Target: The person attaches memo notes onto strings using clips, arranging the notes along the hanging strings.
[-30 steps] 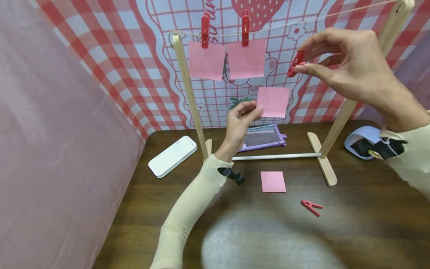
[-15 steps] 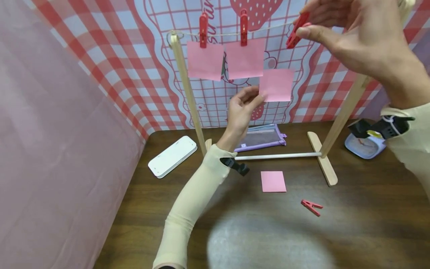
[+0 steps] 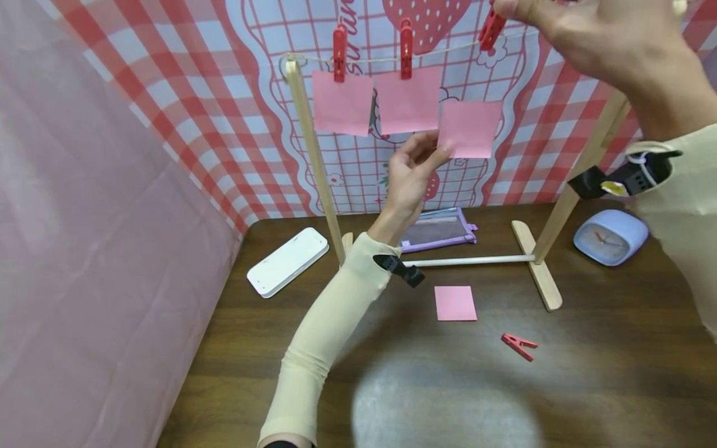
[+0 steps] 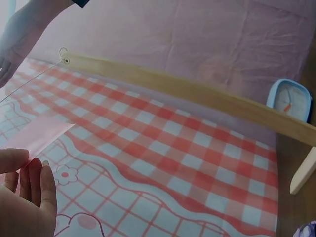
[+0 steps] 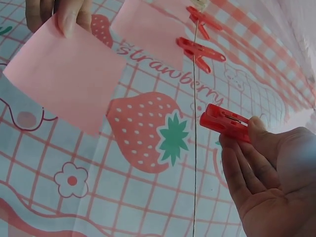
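pink notes (image 3: 472, 129): four | red pegs (image 5: 224, 121): four | left hand (image 3: 411, 179) pinching note | right hand (image 5: 277, 175) pinching peg

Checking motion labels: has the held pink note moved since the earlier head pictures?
Yes: the held pink note has moved up and slightly rightward in the head view, judged against the white rod.
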The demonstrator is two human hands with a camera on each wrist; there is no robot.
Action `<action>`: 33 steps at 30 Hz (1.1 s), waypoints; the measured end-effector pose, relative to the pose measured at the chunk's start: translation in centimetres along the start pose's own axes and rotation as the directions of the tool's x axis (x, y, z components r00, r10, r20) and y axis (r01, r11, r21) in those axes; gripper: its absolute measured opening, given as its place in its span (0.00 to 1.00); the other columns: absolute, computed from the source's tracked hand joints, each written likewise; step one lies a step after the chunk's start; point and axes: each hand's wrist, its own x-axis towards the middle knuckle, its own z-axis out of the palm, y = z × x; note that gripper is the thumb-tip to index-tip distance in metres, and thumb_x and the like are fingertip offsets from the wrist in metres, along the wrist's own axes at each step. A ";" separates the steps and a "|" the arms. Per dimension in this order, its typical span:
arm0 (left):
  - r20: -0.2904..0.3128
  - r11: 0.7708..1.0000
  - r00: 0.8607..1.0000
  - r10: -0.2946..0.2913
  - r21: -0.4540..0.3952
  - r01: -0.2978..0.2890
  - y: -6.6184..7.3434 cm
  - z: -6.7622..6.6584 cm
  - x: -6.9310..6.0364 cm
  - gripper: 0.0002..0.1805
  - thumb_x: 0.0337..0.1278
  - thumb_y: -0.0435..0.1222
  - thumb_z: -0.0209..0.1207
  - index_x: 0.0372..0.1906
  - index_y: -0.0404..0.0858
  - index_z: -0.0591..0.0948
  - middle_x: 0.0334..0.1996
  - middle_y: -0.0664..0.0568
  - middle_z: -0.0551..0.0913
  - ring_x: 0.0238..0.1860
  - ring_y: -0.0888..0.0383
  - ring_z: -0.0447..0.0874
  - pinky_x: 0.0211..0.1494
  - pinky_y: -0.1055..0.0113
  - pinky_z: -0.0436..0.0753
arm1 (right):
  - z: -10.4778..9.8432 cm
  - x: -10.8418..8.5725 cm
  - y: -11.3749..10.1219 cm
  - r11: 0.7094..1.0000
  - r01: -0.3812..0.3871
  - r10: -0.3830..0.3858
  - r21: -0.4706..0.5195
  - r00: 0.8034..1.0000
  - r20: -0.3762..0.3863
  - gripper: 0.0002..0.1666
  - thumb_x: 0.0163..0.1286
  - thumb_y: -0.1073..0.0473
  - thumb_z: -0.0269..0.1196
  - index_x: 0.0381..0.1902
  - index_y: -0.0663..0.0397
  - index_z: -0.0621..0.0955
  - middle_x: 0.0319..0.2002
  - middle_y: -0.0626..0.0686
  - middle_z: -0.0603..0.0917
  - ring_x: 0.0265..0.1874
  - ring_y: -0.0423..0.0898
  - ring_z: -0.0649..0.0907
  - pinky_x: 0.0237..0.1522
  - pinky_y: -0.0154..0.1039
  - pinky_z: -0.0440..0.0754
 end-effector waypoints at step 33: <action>0.034 0.935 0.999 0.022 -0.353 -0.008 1.5 2.9 1.3 0.20 0.69 0.15 0.50 0.35 0.41 0.83 0.32 0.55 0.84 0.36 0.61 0.85 0.52 0.71 0.87 | 1.4 1.0 0.0 0.981 0.144 -0.134 -0.126 0.987 0.082 0.19 0.79 0.51 0.61 0.62 0.48 0.82 0.39 0.20 0.75 0.41 0.25 0.76 0.50 0.24 0.69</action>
